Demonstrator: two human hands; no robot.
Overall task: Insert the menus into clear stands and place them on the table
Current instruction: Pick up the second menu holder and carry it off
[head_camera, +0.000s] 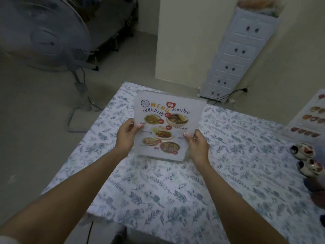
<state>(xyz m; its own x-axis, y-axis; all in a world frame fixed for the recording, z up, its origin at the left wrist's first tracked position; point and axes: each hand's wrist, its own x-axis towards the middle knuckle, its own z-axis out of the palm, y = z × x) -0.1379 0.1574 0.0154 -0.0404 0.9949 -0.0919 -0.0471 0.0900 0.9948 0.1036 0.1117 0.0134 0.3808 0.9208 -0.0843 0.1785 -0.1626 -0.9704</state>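
Observation:
A clear stand point(163, 158) with a printed food menu point(164, 125) inside it stands upright near the middle of the table point(158, 191), which has a blue floral cloth. My left hand point(127, 135) grips the stand's left edge, thumb on the front. My right hand point(197, 146) grips its right edge the same way. The stand's base touches or hovers just above the cloth; I cannot tell which. A second menu sheet point(309, 118) lies flat at the table's right edge.
Two small patterned bowls point(306, 159) sit at the table's right side. A standing fan point(47, 37) is on the floor to the left. A white plastic drawer cabinet point(235, 55) stands against the wall behind the table, with cables at its foot.

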